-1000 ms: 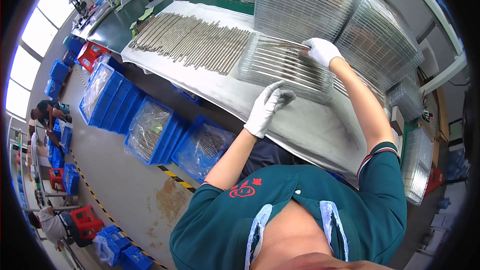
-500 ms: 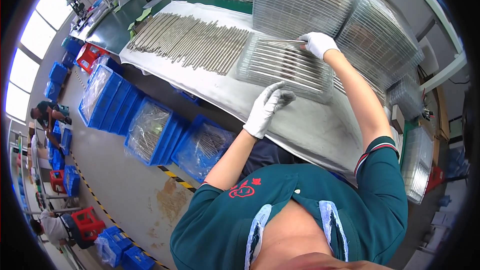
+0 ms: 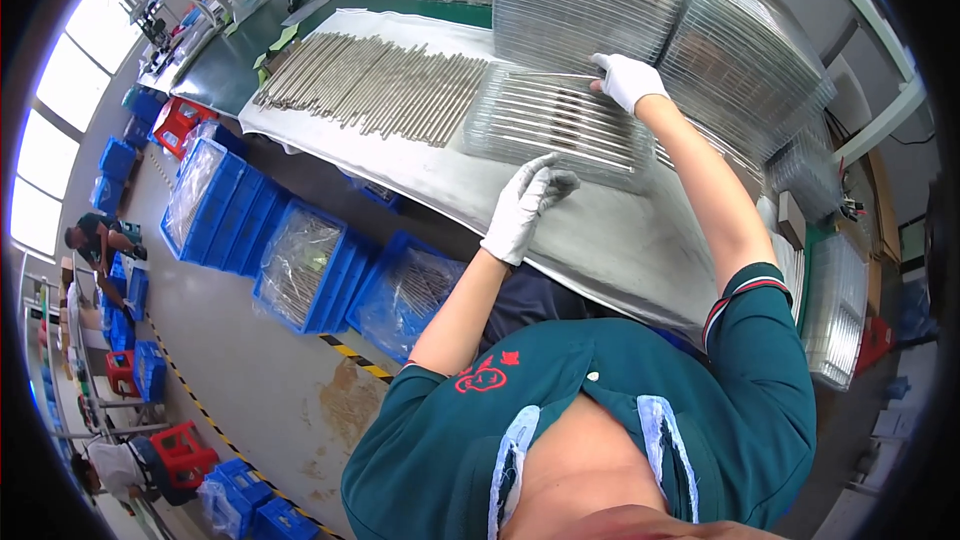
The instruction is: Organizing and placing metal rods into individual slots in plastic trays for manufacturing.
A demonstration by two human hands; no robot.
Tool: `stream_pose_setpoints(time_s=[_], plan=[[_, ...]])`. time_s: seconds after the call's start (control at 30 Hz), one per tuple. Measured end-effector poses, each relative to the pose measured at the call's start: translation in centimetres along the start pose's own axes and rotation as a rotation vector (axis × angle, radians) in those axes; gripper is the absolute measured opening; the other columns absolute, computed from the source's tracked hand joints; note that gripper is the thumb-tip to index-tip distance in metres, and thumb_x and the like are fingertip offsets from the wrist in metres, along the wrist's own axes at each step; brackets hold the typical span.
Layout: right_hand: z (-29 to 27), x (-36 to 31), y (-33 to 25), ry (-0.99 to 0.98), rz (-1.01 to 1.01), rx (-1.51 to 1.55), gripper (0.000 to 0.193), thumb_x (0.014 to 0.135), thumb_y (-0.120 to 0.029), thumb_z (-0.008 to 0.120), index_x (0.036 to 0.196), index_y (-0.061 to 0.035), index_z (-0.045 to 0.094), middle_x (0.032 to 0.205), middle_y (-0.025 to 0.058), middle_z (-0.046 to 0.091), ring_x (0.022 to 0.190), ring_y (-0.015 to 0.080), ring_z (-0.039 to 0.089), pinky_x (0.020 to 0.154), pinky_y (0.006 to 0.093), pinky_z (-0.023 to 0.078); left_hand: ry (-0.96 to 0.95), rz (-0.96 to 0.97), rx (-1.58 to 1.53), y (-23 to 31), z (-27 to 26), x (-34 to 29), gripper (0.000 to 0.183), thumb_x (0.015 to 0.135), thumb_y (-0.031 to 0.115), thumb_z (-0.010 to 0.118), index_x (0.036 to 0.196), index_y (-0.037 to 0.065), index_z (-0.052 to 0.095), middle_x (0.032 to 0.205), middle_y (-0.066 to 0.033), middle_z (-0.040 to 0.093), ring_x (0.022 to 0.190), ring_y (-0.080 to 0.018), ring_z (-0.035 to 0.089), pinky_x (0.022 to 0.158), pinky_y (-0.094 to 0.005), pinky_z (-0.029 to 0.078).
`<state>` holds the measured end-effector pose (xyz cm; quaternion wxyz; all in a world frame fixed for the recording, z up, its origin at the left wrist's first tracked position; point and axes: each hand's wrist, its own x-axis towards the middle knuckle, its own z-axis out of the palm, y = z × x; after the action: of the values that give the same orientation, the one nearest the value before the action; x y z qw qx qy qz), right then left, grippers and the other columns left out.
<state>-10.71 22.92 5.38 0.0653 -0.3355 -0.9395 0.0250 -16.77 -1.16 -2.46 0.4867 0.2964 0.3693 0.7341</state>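
Note:
My right hand (image 3: 630,82), in a white glove, is at the far right edge of a clear plastic tray (image 3: 480,125). Its thumb and index finger close about the end of a thin metal rod (image 3: 562,75), which lies along the tray's far side. Several shiny metal rods (image 3: 545,125) lie side by side in the tray, with a dark band showing across their middle. My left hand (image 3: 518,210), gloved too, hovers over the near edge of the tray. Its fingers are loosely bent and apart, with nothing visible in them.
Many loose rods (image 3: 370,85) lie in a row on the white cloth (image 3: 600,240) to the left. Tall stacks of clear trays (image 3: 585,0) stand behind. Blue crates (image 3: 225,210) with plastic-wrapped rods sit on the floor at left. Other people (image 3: 100,240) are far left.
The view has shifted slightly. My right index finger now stretches away from the thumb a little more at the rod's end. My left hand stays near the tray's front edge.

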Motion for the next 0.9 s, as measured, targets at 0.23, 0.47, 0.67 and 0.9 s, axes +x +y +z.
stream_pose_setpoints(time_s=[0.23, 0.47, 0.67, 0.9], plan=[[-2.5, -5.3, -0.2, 0.193, 0.015, 0.243, 0.036, 0.085, -0.03, 0.052, 0.118, -0.0167, 0.053, 0.107, 0.0122, 0.059, 0.096, 0.0297, 0.056, 0.082, 0.0363, 0.045, 0.001, 0.018, 0.0, -0.3, -0.1, 0.1, 0.039, 0.093, 0.025, 0.044, 0.122, -0.001, 0.04, 0.099, -0.0127, 0.058, 0.094, -0.0206, 0.057, 0.087, -0.0332, 0.045], [-0.2, -18.0, 2.5, 0.319, 0.19, 0.757, 0.033, 0.085, -0.026, 0.056, 0.113, -0.0091, 0.058, 0.11, 0.0082, 0.061, 0.099, 0.0185, 0.058, 0.087, 0.0267, 0.042, 0.129, 0.089, -0.062, -0.7, -0.4, -1.3, 0.035, 0.093, 0.022, 0.043, 0.117, -0.003, 0.042, 0.094, -0.0144, 0.06, 0.088, -0.0221, 0.059, 0.084, -0.034, 0.047], [2.0, -26.1, 4.5, 0.51, 0.39, 1.171, 0.03, 0.087, -0.019, 0.056, 0.111, -0.0008, 0.058, 0.103, 0.0075, 0.06, 0.092, 0.0133, 0.058, 0.083, 0.0257, 0.046, 0.422, 0.077, -0.418, -2.7, -5.8, -7.6, 0.031, 0.093, 0.027, 0.043, 0.104, -0.001, 0.049, 0.085, -0.0125, 0.058, 0.079, -0.0258, 0.06, 0.077, -0.0386, 0.051], [3.4, -31.0, 4.5, 0.653, 0.416, 1.22, 0.033, 0.089, -0.02, 0.054, 0.114, 0.0014, 0.055, 0.103, 0.0099, 0.06, 0.09, 0.0148, 0.058, 0.084, 0.0286, 0.046, 0.95, -0.625, 0.274, -10.7, -17.5, -24.5, 0.054, 0.091, 0.045, 0.033, 0.115, -0.001, 0.047, 0.103, -0.0158, 0.059, 0.092, -0.0278, 0.059, 0.081, -0.0382, 0.048]])
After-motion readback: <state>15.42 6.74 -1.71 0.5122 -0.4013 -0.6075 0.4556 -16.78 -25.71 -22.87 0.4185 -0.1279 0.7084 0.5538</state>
